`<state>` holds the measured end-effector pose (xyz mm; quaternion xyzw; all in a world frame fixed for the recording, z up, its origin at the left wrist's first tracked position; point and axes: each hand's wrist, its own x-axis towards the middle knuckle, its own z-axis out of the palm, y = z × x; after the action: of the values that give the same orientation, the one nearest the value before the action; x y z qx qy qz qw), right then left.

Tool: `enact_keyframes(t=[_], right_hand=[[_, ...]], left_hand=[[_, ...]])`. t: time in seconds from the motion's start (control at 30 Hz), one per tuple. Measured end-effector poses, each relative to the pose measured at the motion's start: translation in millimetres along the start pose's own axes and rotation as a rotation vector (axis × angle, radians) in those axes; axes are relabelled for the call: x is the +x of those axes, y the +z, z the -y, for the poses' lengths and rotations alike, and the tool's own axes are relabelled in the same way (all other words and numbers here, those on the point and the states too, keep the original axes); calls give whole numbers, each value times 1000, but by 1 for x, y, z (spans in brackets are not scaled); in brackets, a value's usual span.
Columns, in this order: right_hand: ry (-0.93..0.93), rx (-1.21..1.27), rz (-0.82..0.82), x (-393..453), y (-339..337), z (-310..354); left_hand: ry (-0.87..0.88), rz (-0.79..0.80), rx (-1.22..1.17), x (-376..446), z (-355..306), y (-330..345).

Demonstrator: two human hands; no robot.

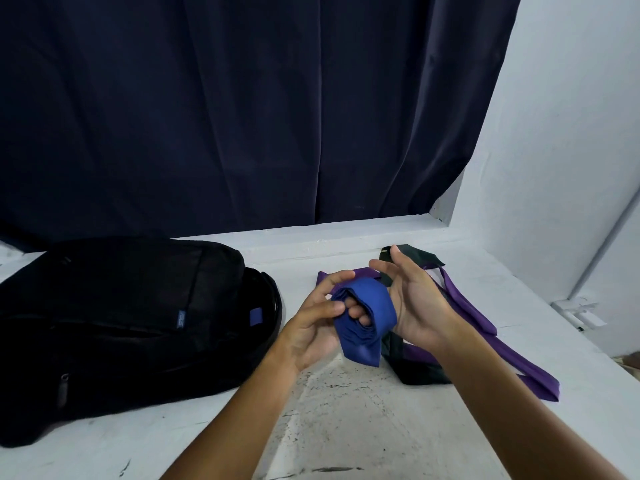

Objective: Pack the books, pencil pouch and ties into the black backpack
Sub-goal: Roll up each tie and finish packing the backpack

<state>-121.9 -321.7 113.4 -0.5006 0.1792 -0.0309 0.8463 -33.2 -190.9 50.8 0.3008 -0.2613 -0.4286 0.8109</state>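
Note:
The black backpack (114, 327) lies flat on the left of the white surface, with a small blue label on its front. A blue tie (370, 317) is rolled around the fingers of my left hand (318, 327), its pointed end hanging down. My right hand (412, 303) is beside the roll with its fingers spread, the palm against the roll's right side. A purple tie (485, 323) and a dark green tie (419, 372) lie crossed on the surface under and to the right of my hands. No books or pencil pouch are in view.
A dark navy curtain (242, 116) hangs behind the white ledge (346, 233). A white wall (571, 133) closes the right side, with a pipe and bracket (575, 313) near the surface's right edge. The worn white surface (346, 410) stretches toward me.

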Motion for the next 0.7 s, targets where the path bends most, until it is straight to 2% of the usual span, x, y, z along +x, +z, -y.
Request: enact_keyframes(t=[0.23,0.7], right_hand=[[-12,-39,17,-3,8,0],[-220,-51,-203,-2,15,-7]], left_hand=[[-1,-5,-77,-2,9,-1],[34,-106,-35,3,13,11]])
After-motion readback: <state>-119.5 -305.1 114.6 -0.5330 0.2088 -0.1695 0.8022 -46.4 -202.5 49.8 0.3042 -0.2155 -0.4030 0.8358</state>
